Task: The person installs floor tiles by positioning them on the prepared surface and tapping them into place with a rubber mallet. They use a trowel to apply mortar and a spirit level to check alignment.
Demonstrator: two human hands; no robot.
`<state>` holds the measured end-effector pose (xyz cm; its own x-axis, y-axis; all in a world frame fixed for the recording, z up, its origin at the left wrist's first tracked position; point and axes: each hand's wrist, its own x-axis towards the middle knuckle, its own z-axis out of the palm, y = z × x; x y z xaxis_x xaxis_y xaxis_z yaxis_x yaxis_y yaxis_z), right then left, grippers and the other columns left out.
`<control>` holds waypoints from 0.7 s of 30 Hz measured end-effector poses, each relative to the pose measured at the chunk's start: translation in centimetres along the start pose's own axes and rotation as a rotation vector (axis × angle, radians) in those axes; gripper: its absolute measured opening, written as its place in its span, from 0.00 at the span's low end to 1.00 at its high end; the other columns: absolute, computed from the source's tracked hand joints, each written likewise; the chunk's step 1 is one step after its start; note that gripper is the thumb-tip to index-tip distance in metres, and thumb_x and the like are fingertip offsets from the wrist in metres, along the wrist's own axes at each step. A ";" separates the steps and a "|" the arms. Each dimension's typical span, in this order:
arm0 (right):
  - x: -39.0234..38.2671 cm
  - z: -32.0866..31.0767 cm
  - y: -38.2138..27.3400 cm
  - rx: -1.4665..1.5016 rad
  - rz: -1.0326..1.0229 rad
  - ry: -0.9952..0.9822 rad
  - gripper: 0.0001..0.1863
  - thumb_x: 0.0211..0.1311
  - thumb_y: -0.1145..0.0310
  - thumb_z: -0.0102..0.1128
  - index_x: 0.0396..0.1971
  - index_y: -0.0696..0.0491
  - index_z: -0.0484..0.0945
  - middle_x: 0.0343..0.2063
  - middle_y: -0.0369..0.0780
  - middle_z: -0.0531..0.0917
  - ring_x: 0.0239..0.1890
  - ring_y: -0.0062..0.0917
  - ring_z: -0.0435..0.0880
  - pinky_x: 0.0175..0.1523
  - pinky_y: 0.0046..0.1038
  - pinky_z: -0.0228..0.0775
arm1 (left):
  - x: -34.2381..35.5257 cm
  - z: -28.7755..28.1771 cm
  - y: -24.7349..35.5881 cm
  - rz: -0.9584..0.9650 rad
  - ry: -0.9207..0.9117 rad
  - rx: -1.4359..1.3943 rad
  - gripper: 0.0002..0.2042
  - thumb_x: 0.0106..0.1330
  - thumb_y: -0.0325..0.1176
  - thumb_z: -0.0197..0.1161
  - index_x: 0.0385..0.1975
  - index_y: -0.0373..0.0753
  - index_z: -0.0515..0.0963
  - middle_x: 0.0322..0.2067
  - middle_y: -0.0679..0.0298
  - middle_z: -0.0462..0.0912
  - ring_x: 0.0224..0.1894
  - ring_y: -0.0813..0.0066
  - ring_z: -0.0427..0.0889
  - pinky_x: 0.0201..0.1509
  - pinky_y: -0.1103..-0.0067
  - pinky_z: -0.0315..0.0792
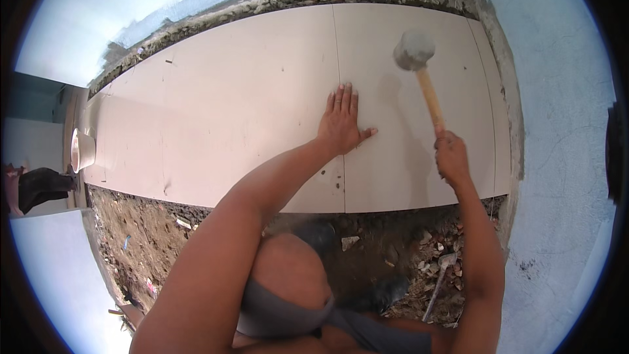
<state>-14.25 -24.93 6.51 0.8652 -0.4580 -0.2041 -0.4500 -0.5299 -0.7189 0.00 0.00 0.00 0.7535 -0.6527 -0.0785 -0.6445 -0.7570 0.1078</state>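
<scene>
My left hand (342,124) rests on the pale floor tiles with fingers spread, at the seam between a large middle tile (249,92) and the tile on its right (380,164). My right hand (451,157) grips the wooden handle of a mallet (414,49). The grey head of the mallet is raised above the right-hand tile, a little right of the seam and farther from me than my left hand. A narrower tile strip (488,137) runs along the right edge.
Light blue walls (557,144) border the right and far sides. Dirt and rubble (124,242) lie along the tiles' near edge, with a metal tool (438,282) at lower right. A white bucket (82,151) and a dark object (42,190) stand by a doorway on the left.
</scene>
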 end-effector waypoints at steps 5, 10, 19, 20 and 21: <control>-5.4 1.9 1.4 0.205 -0.157 0.244 0.30 0.71 0.43 0.48 0.26 0.58 0.73 0.15 0.36 0.72 0.17 0.22 0.71 0.24 0.25 0.65 | -3.6 0.6 1.1 0.019 -0.034 -0.100 0.48 0.69 0.67 0.41 0.70 0.23 0.46 0.73 0.40 0.41 0.76 0.48 0.35 0.78 0.60 0.33; -5.6 -2.9 0.8 0.223 0.242 0.009 0.29 0.70 0.42 0.50 0.23 0.56 0.71 0.11 0.31 0.67 0.10 0.16 0.63 0.15 0.24 0.58 | -2.5 1.3 1.7 -0.008 -0.077 0.002 0.52 0.64 0.67 0.50 0.70 0.23 0.46 0.73 0.38 0.41 0.76 0.46 0.36 0.77 0.55 0.33; -6.5 -13.7 -4.6 0.577 0.020 0.341 0.26 0.72 0.44 0.48 0.22 0.51 0.69 0.12 0.30 0.67 0.11 0.13 0.64 0.14 0.18 0.57 | 2.5 -6.5 9.8 0.195 -0.596 0.157 0.63 0.43 0.74 0.67 0.75 0.58 0.35 0.73 0.41 0.27 0.73 0.29 0.30 0.65 0.35 0.49; -6.0 -13.4 -4.7 0.634 -0.023 0.395 0.26 0.72 0.45 0.48 0.22 0.51 0.69 0.12 0.30 0.68 0.11 0.12 0.65 0.15 0.18 0.57 | 2.9 -6.6 10.3 0.166 -0.620 0.158 0.65 0.40 0.74 0.68 0.75 0.60 0.33 0.73 0.41 0.26 0.72 0.27 0.29 0.65 0.34 0.49; -5.4 -12.9 -3.7 0.597 -0.057 0.428 0.26 0.72 0.45 0.48 0.22 0.51 0.69 0.13 0.31 0.69 0.11 0.12 0.64 0.15 0.18 0.57 | 3.5 -6.6 10.9 0.144 -0.641 0.156 0.67 0.38 0.74 0.70 0.75 0.63 0.31 0.73 0.41 0.24 0.71 0.24 0.28 0.64 0.33 0.49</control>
<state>-20.14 -29.67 18.84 0.6667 -0.7445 0.0345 -0.1040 -0.1388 -0.9848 -3.53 -10.32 7.44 0.4634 -0.6001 -0.6521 -0.7803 -0.6250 0.0206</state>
